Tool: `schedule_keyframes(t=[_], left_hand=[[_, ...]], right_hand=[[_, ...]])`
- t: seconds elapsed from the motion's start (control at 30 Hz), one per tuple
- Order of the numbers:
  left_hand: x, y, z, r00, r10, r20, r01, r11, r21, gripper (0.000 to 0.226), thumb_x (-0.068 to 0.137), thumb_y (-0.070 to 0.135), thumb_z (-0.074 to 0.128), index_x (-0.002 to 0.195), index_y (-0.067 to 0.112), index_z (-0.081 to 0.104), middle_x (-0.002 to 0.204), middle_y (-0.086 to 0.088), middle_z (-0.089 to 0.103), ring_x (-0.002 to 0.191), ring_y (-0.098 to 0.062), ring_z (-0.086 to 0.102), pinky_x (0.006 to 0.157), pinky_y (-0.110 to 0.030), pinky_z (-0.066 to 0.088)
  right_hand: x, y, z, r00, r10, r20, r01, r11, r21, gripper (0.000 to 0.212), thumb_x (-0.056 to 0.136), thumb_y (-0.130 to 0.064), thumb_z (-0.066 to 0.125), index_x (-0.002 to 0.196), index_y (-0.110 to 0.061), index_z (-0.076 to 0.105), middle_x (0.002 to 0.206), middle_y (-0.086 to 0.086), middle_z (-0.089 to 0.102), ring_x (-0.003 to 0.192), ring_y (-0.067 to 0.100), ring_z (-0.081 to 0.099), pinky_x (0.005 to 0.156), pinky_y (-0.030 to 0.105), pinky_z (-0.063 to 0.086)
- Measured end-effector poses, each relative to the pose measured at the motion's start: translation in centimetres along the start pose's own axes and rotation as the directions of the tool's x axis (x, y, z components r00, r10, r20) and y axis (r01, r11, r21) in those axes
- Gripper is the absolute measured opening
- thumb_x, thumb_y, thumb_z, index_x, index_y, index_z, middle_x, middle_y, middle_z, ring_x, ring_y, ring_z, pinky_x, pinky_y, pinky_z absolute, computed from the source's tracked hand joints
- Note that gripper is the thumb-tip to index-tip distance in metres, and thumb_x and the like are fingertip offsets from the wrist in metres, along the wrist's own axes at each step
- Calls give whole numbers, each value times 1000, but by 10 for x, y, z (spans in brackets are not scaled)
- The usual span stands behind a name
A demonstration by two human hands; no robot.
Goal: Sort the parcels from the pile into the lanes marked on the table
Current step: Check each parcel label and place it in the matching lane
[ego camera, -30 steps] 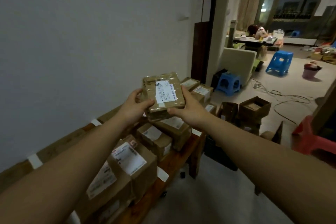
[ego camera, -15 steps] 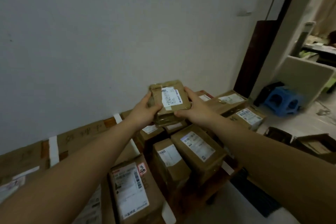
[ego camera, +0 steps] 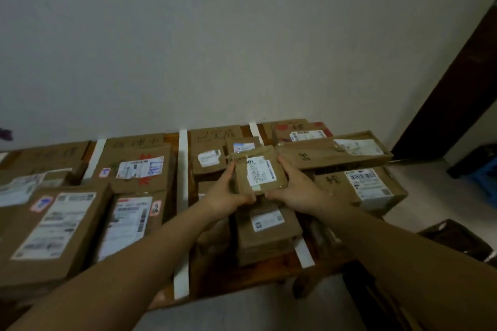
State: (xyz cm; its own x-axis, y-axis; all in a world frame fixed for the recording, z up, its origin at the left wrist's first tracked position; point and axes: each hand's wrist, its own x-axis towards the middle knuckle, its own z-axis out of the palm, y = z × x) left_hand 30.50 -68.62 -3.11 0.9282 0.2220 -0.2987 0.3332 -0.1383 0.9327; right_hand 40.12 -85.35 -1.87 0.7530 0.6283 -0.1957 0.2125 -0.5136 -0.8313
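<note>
1. Between my two hands sits the small parcel (ego camera: 259, 173), brown, tape-wrapped, white label facing up. It is over the lane second from the right. I cannot tell whether it rests on the parcels under it or is held just clear of them.
2. My left hand (ego camera: 228, 193) grasps the parcel's left edge and near corner. My right hand (ego camera: 295, 191) grasps the right edge, thumb at the near corner. Both hands are engaged; neither is free.
3. Just beneath, nearer me, lies a labelled parcel (ego camera: 266, 234). More parcels crowd the far end of the same lane.
4. White tape strips bound the lane on the left (ego camera: 183, 169) and on the right (ego camera: 304, 252). A handwritten cardboard sign (ego camera: 215, 133) lies at its head, by the wall; the writing is too blurred to read.
5. The lane to the left holds a large parcel with red marks (ego camera: 139, 166). The lane to the right holds a long flat box (ego camera: 333, 150) and a barcode-labelled box (ego camera: 363, 188). Bare surface (ego camera: 220, 277) shows only at the near edge.
6. Judgement: the step in hand is delivering this parcel to its lane. The next move calls for setting it flat on a stable top, inside both strips, before either hand lets go. The stack is uneven, so a tilted seat could let it slide.
</note>
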Motion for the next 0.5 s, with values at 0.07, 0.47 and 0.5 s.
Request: schedule_keyframes(t=[0.07, 0.47, 0.5], left_hand=[[-5, -4, 22, 1000, -18, -18, 19, 999, 26, 95, 79, 5, 71, 148, 37, 13, 138, 9, 43, 127, -13, 40, 106, -35, 38], [-15, -23, 65, 977, -206, -60, 213, 964, 161, 101, 82, 17, 71, 150, 34, -2, 149, -2, 34, 135, -22, 35, 103, -30, 34], [-15, -23, 65, 977, -206, -50, 211, 963, 169, 101, 83, 16, 70, 150, 34, -3, 149, -1, 33, 135, -22, 34, 103, -29, 33]], right_hand=[[-12, 16, -7, 999, -6, 50, 7, 1000, -10, 77, 82, -8, 73, 126, -48, 25, 99, -31, 48, 94, -14, 50, 64, -1, 39], [-27, 53, -5, 987, 30, 160, -12, 993, -116, 98, 72, -36, 72, 146, -48, 8, 139, -8, 47, 131, 18, 44, 105, 45, 41], [-25, 51, -4, 984, 45, 172, -18, 988, -157, 102, 72, -38, 70, 147, -47, 3, 145, -4, 40, 136, 24, 38, 107, 49, 38]])
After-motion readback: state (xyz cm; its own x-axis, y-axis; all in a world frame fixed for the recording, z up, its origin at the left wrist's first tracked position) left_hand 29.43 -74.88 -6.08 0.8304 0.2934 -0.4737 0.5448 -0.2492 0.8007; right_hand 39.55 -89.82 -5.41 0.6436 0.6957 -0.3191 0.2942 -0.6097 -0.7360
